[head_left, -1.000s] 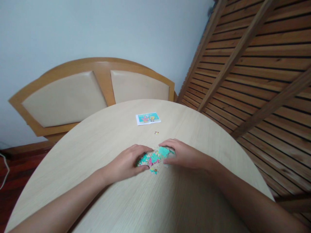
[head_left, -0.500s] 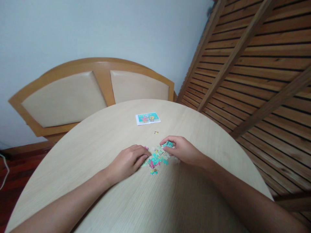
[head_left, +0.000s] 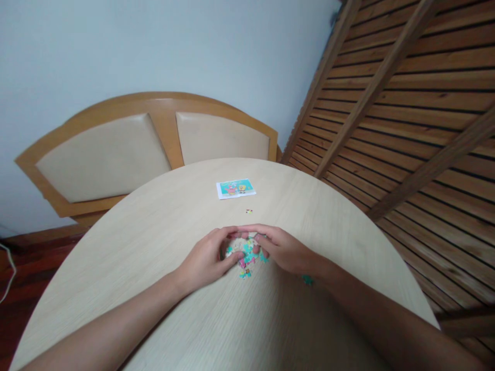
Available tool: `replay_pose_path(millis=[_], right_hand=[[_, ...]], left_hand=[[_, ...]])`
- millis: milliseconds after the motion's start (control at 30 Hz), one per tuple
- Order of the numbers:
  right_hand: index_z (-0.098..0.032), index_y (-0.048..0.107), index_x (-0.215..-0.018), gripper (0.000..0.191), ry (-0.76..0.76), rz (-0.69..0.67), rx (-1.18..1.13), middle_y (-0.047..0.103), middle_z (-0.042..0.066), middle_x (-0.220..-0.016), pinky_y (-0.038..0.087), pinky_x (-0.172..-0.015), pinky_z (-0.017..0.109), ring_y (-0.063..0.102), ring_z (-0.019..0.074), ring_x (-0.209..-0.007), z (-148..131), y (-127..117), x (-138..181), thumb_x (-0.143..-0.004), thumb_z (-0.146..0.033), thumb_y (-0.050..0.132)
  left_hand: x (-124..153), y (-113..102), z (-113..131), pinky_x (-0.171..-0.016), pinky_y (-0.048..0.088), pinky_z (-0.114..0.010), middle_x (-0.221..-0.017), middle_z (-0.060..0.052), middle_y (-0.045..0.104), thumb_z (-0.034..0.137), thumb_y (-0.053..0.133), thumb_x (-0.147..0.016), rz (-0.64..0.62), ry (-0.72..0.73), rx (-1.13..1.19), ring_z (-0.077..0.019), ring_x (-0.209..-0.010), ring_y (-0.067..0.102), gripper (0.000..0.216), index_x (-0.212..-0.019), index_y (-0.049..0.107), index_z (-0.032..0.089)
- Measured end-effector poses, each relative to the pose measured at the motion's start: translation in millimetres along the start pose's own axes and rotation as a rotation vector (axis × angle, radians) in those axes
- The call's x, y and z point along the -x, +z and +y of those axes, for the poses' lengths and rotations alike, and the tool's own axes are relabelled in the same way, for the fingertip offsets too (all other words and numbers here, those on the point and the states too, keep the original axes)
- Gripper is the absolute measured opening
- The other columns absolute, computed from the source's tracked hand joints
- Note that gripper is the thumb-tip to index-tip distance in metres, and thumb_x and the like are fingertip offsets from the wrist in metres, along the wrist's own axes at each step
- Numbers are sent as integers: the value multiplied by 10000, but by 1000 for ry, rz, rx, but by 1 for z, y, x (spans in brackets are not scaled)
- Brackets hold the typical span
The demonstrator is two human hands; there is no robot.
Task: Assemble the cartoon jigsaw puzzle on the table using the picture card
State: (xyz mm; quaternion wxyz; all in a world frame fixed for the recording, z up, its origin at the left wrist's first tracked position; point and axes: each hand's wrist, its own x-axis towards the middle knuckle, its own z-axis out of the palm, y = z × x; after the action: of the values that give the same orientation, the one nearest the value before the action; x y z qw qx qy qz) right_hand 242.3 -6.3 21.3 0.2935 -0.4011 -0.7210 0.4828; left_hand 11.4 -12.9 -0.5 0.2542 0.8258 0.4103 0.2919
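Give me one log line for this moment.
left hand: cupped on puzzle pieces | right hand: cupped on same pile, fingertips meeting left's | stray piece: by right wrist | picture card: far side of table

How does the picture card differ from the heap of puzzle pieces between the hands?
The picture card is one whole white-edged rectangle, lying untouched; the heap of puzzle pieces is loose, jumbled bits, ringed by the left hand and right hand. Both show teal and pink.

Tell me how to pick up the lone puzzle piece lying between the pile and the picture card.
Pinch the lone puzzle piece by two opposite edges, coming straight down from above. It lies flat on the table, apart from the pile and picture card.
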Motion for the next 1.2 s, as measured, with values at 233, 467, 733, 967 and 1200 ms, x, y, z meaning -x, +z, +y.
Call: replay_pose_path(millis=[233,467,733,967,1200], right_hand=[[-214,566,-1373,478,-66,34,18,638,85,-1355,504,-962,344,612,205,-1201,10,-2,-2,-915,-140,450],[-171,706,-1060,260,27,143,82,662,15,-813,446,-653,269,577,149,-702,7,-7,-6,-950,-329,531],[-167,663,-1241,355,28,102,3,648,30,-866,438,-629,256,537,127,-662,11,-14,-6,-982,-290,454],[-207,631,-1307,387,-87,88,25,690,88,-1217,503,-944,340,649,182,-1049,16,-13,-6,-944,-181,501],[-180,727,-1021,204,10,142,-71,757,83,-1040,551,-872,341,699,203,-984,13,-9,-9,-883,-315,661]], left_hand=[[0,4,1,-996,496,-483,-1257,-115,654,338,751,-843,-50,69,-75,-305,-1143,622,634,-1405,473,244],[1,6,6,-982,499,-439,-1173,-86,679,210,644,-891,-87,77,-62,-263,-1098,624,417,-1302,574,244],[-1,7,5,-930,517,-380,-1111,-76,715,199,561,-944,-51,44,76,-223,-1016,657,267,-1196,646,212],[-4,4,4,-834,532,-312,-1027,-61,716,237,553,-972,53,27,138,-185,-907,666,248,-1188,671,206],[-4,4,-2,-904,528,-375,-1109,-89,722,278,578,-969,60,21,7,-220,-996,671,288,-1235,657,202]])
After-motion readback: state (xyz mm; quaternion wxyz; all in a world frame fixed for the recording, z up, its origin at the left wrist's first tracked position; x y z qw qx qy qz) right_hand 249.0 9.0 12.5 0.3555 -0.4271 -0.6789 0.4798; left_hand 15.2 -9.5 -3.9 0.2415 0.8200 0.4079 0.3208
